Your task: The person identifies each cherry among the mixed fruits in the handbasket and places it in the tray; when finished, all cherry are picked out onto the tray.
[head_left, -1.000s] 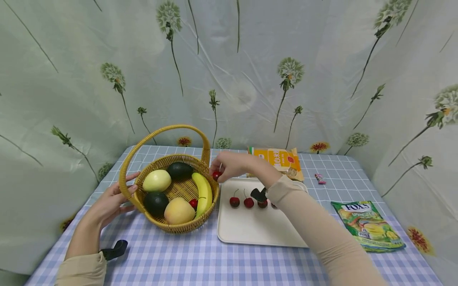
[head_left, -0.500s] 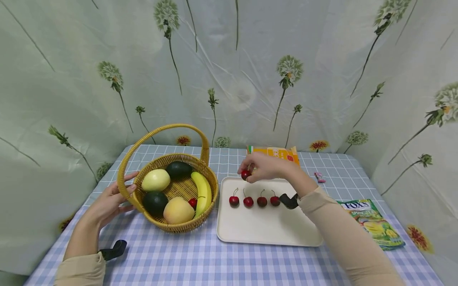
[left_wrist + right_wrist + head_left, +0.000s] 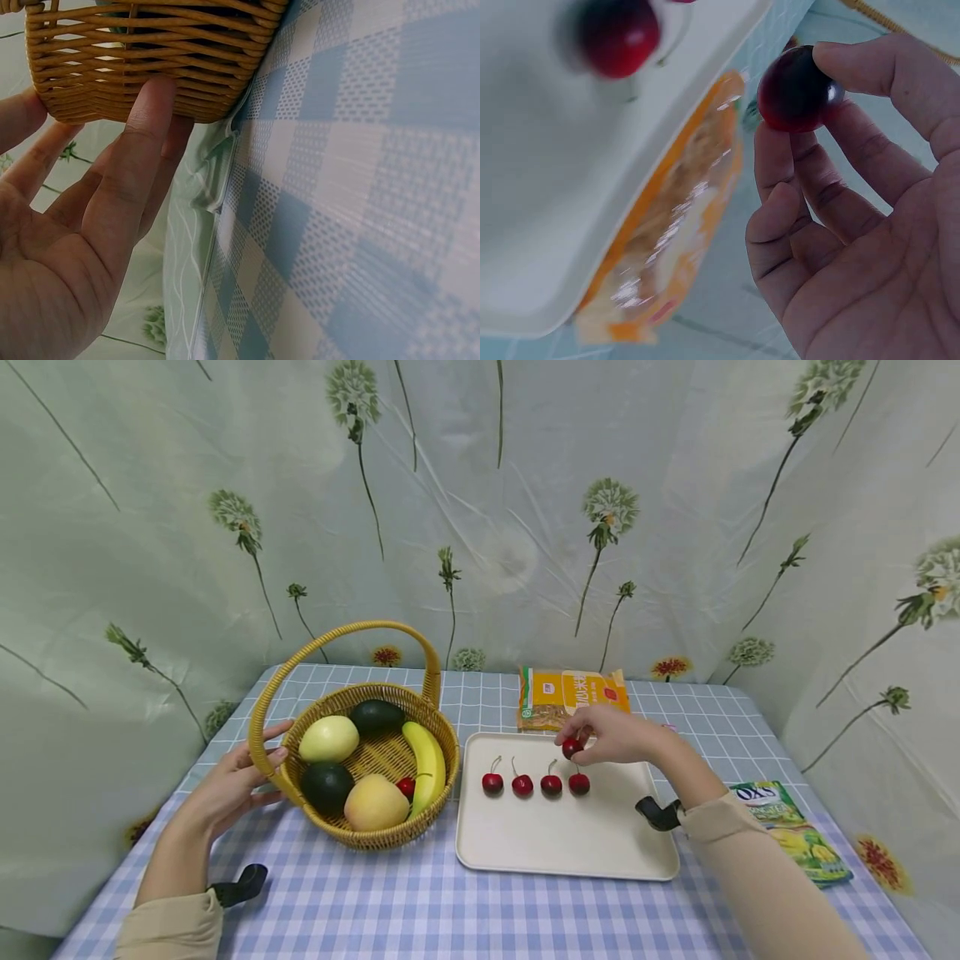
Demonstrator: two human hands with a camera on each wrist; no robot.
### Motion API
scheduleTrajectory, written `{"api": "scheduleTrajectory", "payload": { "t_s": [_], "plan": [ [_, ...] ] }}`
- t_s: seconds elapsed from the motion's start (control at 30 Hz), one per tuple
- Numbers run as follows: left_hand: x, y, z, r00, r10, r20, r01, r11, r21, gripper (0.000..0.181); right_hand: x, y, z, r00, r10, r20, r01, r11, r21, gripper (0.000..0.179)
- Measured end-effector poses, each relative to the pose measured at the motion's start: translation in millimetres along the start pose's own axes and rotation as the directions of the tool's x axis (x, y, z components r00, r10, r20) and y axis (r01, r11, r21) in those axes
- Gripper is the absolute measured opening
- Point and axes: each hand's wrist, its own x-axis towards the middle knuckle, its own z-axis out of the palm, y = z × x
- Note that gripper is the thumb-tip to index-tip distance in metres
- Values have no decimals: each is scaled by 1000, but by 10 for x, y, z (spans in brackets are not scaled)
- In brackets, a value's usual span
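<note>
My right hand (image 3: pixel 615 735) pinches a dark red cherry (image 3: pixel 799 90) between thumb and fingertips, above the back part of the white tray (image 3: pixel 555 843). On that tray several cherries with stems lie in a row, the rightmost cherry (image 3: pixel 579 784) just below the held one. My left hand (image 3: pixel 232 785) rests its extended fingers against the left side of the wicker basket (image 3: pixel 375 839); a fingertip meets the weave (image 3: pixel 150 52) in the left wrist view. Inside the basket are a banana (image 3: pixel 425 768), a peach (image 3: pixel 377 802), a pale green fruit (image 3: pixel 328 739), two dark green fruits and a red cherry (image 3: pixel 406 788).
Behind the tray lies an orange snack bag (image 3: pixel 566 693). A green FOX'S bag (image 3: pixel 795 835) is on the right, partly hidden by my right sleeve (image 3: pixel 765 860). The basket's tall handle (image 3: pixel 360 627) arches over the fruit. A floral curtain (image 3: pixel 510 527) hangs behind the table.
My right hand has moved right with the cherry, from beside the basket's right rim to over the tray. My left hand has stayed at the basket.
</note>
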Motion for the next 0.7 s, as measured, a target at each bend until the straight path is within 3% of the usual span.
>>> {"api": "scheduleTrajectory", "payload": {
  "t_s": [0.37,0.7],
  "plan": [
    [-4,8,-2,1000,5,5,-5,1000,-7,67,-239,389,168,997,80,-14,-80,997,23,26],
    [1,-31,-17,1000,8,14,-8,1000,-13,65,-312,471,281,986,166,-6,-166,984,59,25]
  ]
}}
